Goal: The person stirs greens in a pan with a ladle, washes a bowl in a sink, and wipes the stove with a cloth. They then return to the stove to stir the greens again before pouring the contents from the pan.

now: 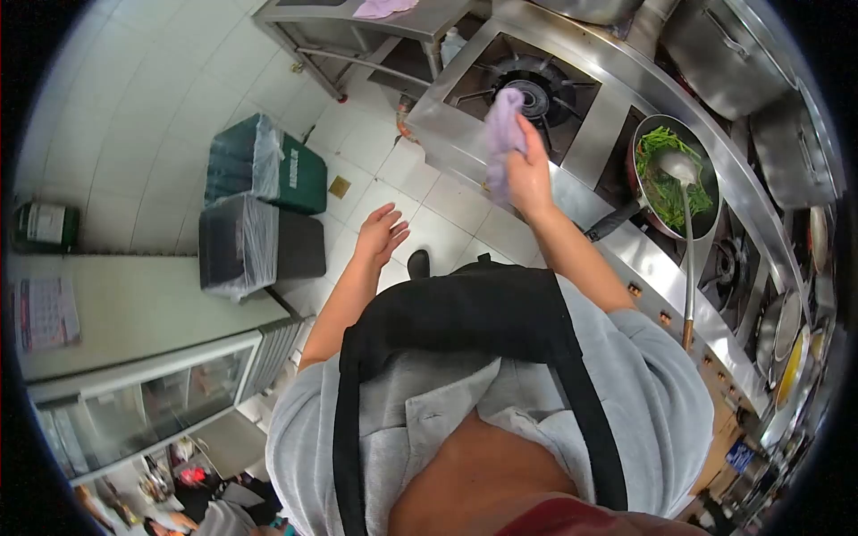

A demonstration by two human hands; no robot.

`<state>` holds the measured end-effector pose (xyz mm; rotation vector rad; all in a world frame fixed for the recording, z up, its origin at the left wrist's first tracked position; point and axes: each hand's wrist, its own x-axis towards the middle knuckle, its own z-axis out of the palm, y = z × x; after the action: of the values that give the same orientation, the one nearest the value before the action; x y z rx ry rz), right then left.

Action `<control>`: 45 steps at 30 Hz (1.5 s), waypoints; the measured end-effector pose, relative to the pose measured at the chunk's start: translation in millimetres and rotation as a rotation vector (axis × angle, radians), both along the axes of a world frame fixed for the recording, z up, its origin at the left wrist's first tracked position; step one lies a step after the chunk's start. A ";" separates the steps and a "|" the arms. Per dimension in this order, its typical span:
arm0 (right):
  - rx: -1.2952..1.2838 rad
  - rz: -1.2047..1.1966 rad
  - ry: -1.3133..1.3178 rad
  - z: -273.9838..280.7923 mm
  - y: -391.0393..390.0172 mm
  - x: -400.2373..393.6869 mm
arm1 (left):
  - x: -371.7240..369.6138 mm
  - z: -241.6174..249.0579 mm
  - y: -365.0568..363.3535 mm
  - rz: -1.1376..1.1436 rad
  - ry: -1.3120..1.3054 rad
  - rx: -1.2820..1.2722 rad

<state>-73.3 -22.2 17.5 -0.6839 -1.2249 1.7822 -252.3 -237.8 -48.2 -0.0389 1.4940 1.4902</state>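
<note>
My right hand (529, 174) is closed on a light purple cloth (503, 143), raised over the stove's front edge by an empty burner (529, 94). Lower and to the left, my left hand (382, 234) hangs above the tiled floor with its fingers apart, holding nothing. To the right of my right hand, a black wok (638, 165) with green vegetables (661, 196) sits on the stove. A metal ladle (686, 205) rests in it, its handle reaching over the stove's front. The wok's dark handle (612, 221) points toward my right forearm.
Green (299, 179) and black (299, 243) bins stand on the left by the tiled wall. A steel table (393, 25) is at the top. Large pots (728, 67) line the stove's back. A glass-fronted cabinet (152, 393) is at lower left, with people beyond.
</note>
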 end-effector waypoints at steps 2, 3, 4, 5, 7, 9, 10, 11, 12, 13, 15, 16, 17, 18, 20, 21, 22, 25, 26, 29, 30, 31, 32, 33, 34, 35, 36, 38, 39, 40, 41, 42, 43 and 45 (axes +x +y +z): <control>0.540 -0.189 -0.422 5.5 1.5 18.6 | -27.3 -12.7 -15.6 -0.087 -0.022 -0.048; 0.653 -0.164 -0.551 -14.3 10.1 24.0 | -42.4 -16.2 -21.3 -0.112 -0.029 -0.047; 0.620 -0.106 -1.020 -11.4 6.6 19.7 | -56.7 -18.4 -25.4 -0.155 -0.029 -0.111; 0.548 -0.036 -1.487 -9.0 1.1 15.9 | -70.0 -18.8 -31.8 -0.201 -0.028 -0.178; 0.540 -0.183 -1.598 -45.5 1.2 -2.4 | -112.9 -13.9 -40.6 -0.344 0.032 -0.244; 0.550 -0.311 -1.685 -84.6 9.5 -22.9 | -143.7 -11.7 -42.7 -0.453 0.110 -0.306; 0.610 -0.306 -1.665 -101.6 8.2 -36.0 | -156.7 -13.4 -47.6 -0.431 0.153 -0.315; 0.674 -0.303 -1.643 -106.4 5.2 -49.4 | -169.7 -15.9 -52.2 -0.408 0.198 -0.319; 0.714 -0.267 -1.634 -111.2 -1.8 -62.5 | -182.8 -22.0 -57.1 -0.391 0.172 -0.318; 0.730 -0.228 -1.622 -111.2 -9.2 -78.7 | -194.0 -29.8 -62.0 -0.374 0.147 -0.314; 0.774 -0.152 -1.571 -106.6 -11.5 -109.3 | -208.0 -40.1 -70.6 -0.388 0.113 -0.287; 0.802 -0.118 -1.535 -102.5 -5.3 -121.4 | -212.5 -45.5 -72.4 -0.394 0.097 -0.314; 0.834 -0.152 -1.504 -108.4 8.6 -133.3 | -213.7 -50.7 -71.9 -0.400 0.077 -0.341; 0.866 -0.183 -1.472 -115.0 22.3 -143.4 | -213.3 -49.5 -69.2 -0.427 0.076 -0.338; 0.810 -0.227 -1.509 -115.5 38.5 -162.9 | -214.1 -39.6 -56.6 -0.607 0.180 -0.398; 0.768 -0.249 -1.529 -116.0 44.1 -164.6 | -218.9 -46.9 -50.9 -0.631 0.184 -0.397; 0.747 -0.260 -1.538 -117.4 45.3 -159.7 | -220.5 -46.9 -42.8 -0.588 0.143 -0.318; 0.923 -0.219 -1.277 -117.5 36.6 -130.2 | -218.6 -37.0 -28.8 -0.554 0.126 -0.246; 0.943 -0.150 -1.215 -113.4 26.0 -108.3 | -219.9 -28.8 -23.9 -0.571 0.227 -0.279; 0.837 -0.240 -1.418 -112.2 -15.1 -37.4 | -256.0 -60.3 -32.7 -0.544 0.232 -0.266; 0.762 -0.373 -1.574 -111.7 -22.4 -19.1 | -281.4 -96.4 -47.2 -0.494 0.103 -0.284; 0.650 -0.502 -1.563 -120.8 -16.6 -2.3 | -305.0 -129.8 -60.3 -0.438 -0.019 -0.307; 0.533 -0.627 -1.549 -129.1 -9.5 7.1 | -312.7 -136.1 -71.1 -0.445 -0.016 -0.318; 0.516 -0.624 -1.553 -129.1 5.0 8.3 | -317.3 -138.9 -79.9 -0.668 0.169 -0.354; 0.360 -0.706 -1.478 -124.7 34.6 8.0 | -319.0 -140.3 -77.5 -0.890 0.357 -0.377; 0.212 -0.789 -1.394 -121.1 68.8 7.6 | -318.6 -142.5 -66.9 -0.897 0.362 -0.374; 0.202 -0.816 -1.427 -120.2 103.1 6.3 | -315.5 -144.3 -53.9 -0.808 0.333 -0.295; 0.185 -0.840 -1.477 -117.8 171.3 5.6 | -301.6 -136.2 -23.8 -0.717 0.307 -0.220; 0.178 -0.839 -1.494 -115.5 204.4 5.0 | -281.6 -106.3 8.8 -0.611 0.278 -0.249; 0.178 -0.843 -1.523 -115.1 235.9 5.8 | -262.0 -77.9 38.0 -0.500 0.247 -0.278; 0.180 -0.843 -1.552 -114.8 264.7 7.6 | -249.0 -59.6 58.3 -0.490 0.252 -0.281; 0.161 -0.788 -1.650 -108.6 288.7 10.7 | -238.9 -44.1 74.9 -0.517 0.241 -0.271; 0.144 -0.725 -1.745 -104.5 311.4 14.8 | -232.4 -32.9 86.2 -0.541 0.230 -0.265; 0.165 -0.860 -1.782 -133.0 364.7 41.7 | -227.5 -21.7 89.2 -0.547 0.270 -0.284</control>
<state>-31.6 342.5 -115.5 -2.4044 -1.5476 -0.0106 -479.8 -148.6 -70.0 0.3853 1.7461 0.8629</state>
